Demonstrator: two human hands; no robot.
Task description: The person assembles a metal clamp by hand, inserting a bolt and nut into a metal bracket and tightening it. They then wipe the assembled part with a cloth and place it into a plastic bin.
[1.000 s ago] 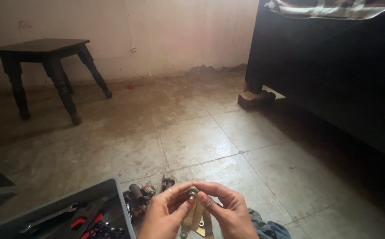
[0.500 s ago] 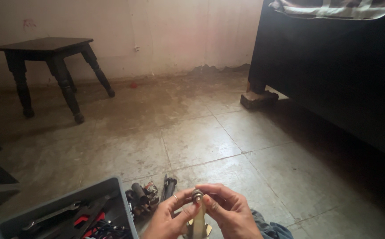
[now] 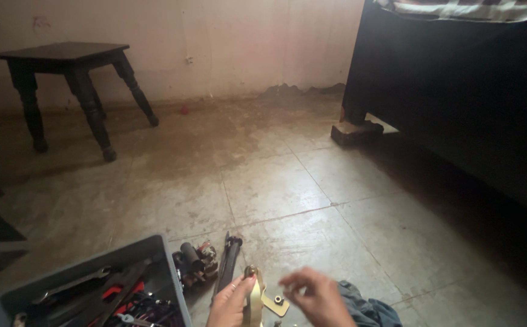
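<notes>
Bottom centre of the frame: left hand (image 3: 230,300) pinching a brass bracket (image 3: 256,295) upright, likely to steady it; right hand (image 3: 315,297) just beside, fingertips pressed together, contents unclear. Grey toolbox (image 3: 166,266) lower left, within reach.

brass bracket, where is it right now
In the head view the brass bracket is at the bottom centre, upright in the left hand, just right of the grey tool tray and left of the right hand.

Tool tray (image 3: 160,254) sits on the floor (image 3: 275,175) at lower left, loose tools (image 3: 206,263) laid just right of it. Stool (image 3: 69,66) is placed far left by the wall; bed (image 3: 457,79) stands at right.
</notes>
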